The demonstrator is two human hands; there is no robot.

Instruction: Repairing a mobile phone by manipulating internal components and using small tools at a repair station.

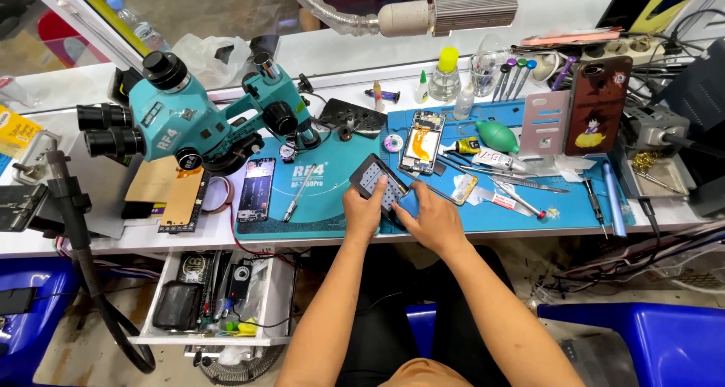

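Near the middle of the frame, the left hand [362, 212] has its fingers closed around the lower edge of a dark phone frame [380, 181], holding it tilted just above the blue mat [332, 198]. The right hand [430, 221] pinches a small blue pad [408, 203] against the frame's lower right corner. An opened phone [422, 141] lies just above them. A teal microscope [189, 119] stands at upper left, and an open drawer [219, 296] hangs below the surface [98, 240].
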